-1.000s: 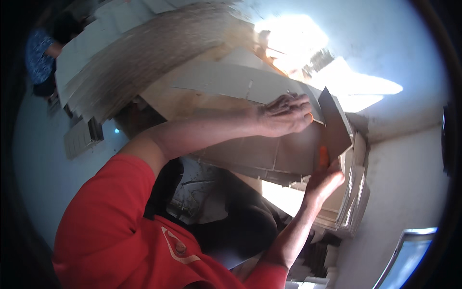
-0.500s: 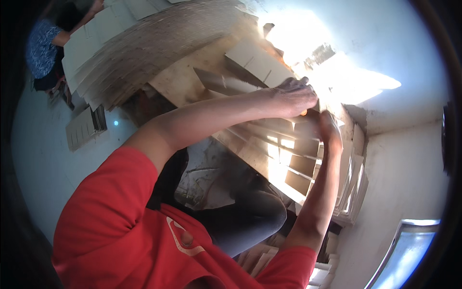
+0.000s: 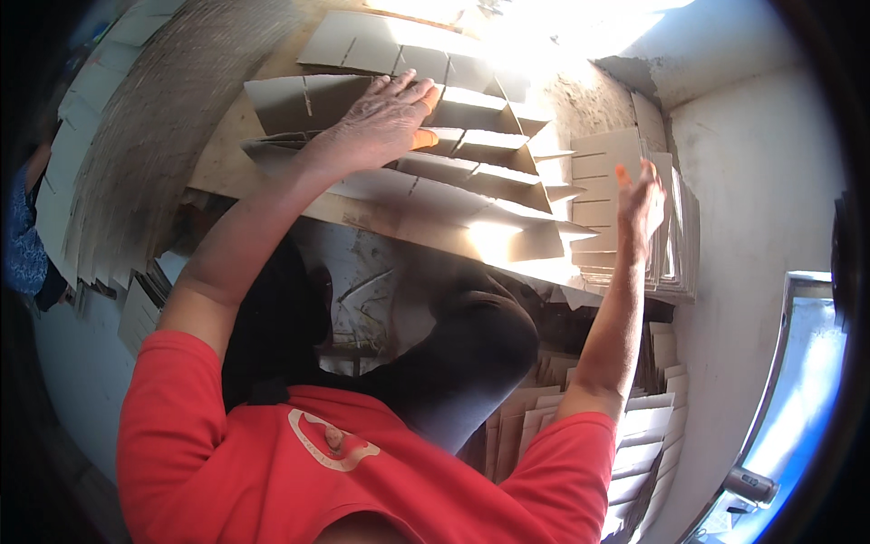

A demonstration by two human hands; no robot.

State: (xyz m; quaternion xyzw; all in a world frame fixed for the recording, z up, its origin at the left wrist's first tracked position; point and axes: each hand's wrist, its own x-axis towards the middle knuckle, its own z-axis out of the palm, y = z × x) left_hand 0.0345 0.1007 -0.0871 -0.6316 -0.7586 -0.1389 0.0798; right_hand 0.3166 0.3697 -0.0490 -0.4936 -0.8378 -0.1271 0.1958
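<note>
Several slotted cardboard strips stand on edge on the work table, with one crosswise cardboard strip (image 3: pixel 521 134) joining them near their right ends. My left hand (image 3: pixel 390 118) lies across the upper edges of the standing strips (image 3: pixel 471 172), fingers stretched out, orange wraps on some fingers. Away to the right, my right hand (image 3: pixel 642 207) is raised beside a stack of slotted cardboard sheets (image 3: pixel 605 181). Its orange-wrapped thumb is apart from the fingers, and nothing shows between them. A flat slotted cardboard sheet (image 3: pixel 362 43) is behind the standing strips.
A large pile of cardboard (image 3: pixel 172 118) rises at the left, with a person's blue patterned clothing (image 3: pixel 25 240) beyond it. More cardboard pieces (image 3: pixel 639 435) are stacked low at the right. A white wall (image 3: pixel 752 190) borders the right side. Bright sunlight washes out the far end.
My hands were close together at the far right of the cardboard. Now they are apart, the left on the strips, the right by the stack. The view has turned too.
</note>
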